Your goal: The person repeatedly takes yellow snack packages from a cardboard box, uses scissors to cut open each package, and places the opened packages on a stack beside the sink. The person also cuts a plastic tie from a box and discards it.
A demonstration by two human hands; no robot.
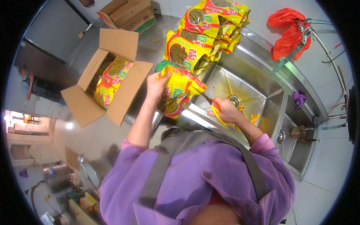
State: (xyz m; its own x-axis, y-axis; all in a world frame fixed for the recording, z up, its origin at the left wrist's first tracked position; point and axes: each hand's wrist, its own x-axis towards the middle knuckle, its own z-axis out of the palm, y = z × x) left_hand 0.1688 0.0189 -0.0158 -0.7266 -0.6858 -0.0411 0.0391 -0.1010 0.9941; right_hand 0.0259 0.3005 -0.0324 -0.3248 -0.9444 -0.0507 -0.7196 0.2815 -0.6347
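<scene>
My left hand [157,85] grips one upper corner of a yellow and red plastic bag of green beans [175,95]. The bag hangs at the near edge of a stainless steel sink [222,81]. Scissors with red and yellow handles [216,108] are held in my right hand [227,111], their blades at the bag's other top corner. Whether the blades have cut through cannot be seen. Yellow and red plastic scraps [254,118] lie in the sink beyond my right wrist. More bean bags [194,39] are piled behind the held one.
An opened cardboard box [128,92] with bean bags inside stands to the left; another carton [129,17] sits behind. A red plastic bag [289,33] hangs at the tap [305,35]. The second basin holds a metal strainer [298,132]. Another person [42,84] stands far left.
</scene>
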